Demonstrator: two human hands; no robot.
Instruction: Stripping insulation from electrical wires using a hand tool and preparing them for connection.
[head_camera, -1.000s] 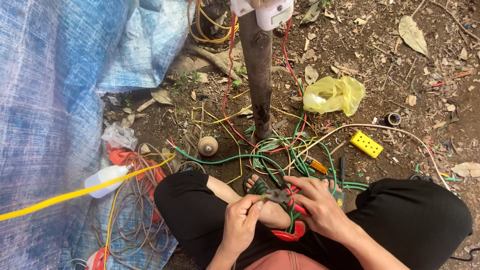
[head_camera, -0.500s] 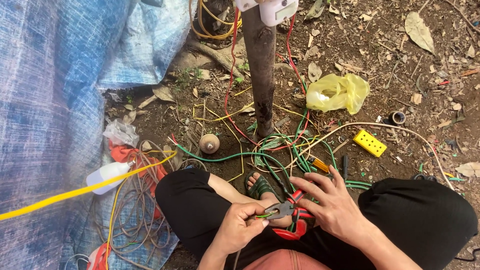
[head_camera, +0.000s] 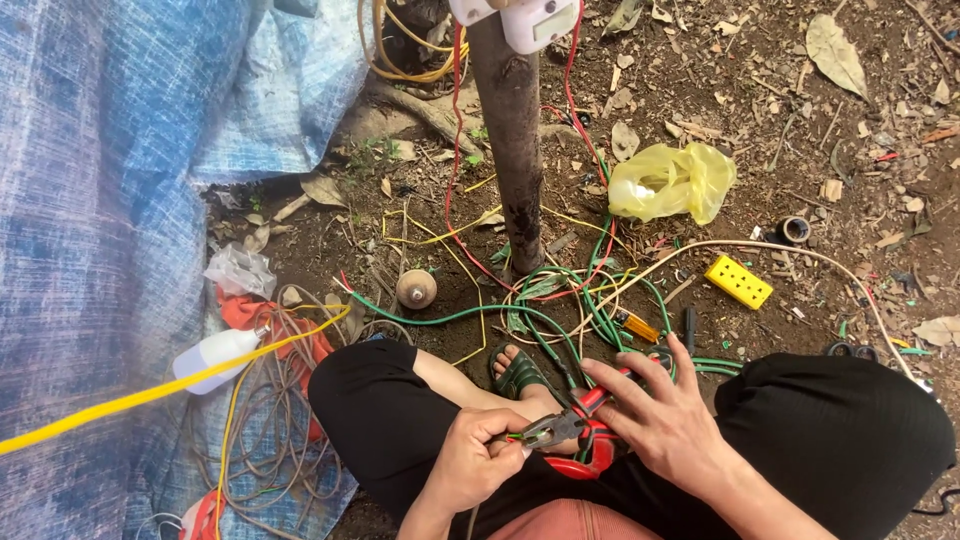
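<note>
Green wires (head_camera: 560, 310) and a wooden post (head_camera: 515, 150) crowd the ground ahead. Left hand (head_camera: 475, 460) grips pliers (head_camera: 550, 430); right hand (head_camera: 665, 420) lies open, spread wider than before.

Person was sitting cross-legged on the ground, knees splayed out to either side in black trousers, one bare foot (head_camera: 520, 372) tucked in toward the middle. Left hand (head_camera: 478, 462) was curled into a tight fist in front of the lap, thumb on top, knuckles facing up, forearm coming in from the bottom edge. Right hand (head_camera: 662, 418) was spread flat and loose, palm down, fingers (head_camera: 612, 375) fanned out and pointing left toward the fist, wrist bent a bit, forearm running off to the lower right. The two hands sat just beside each other.
</note>
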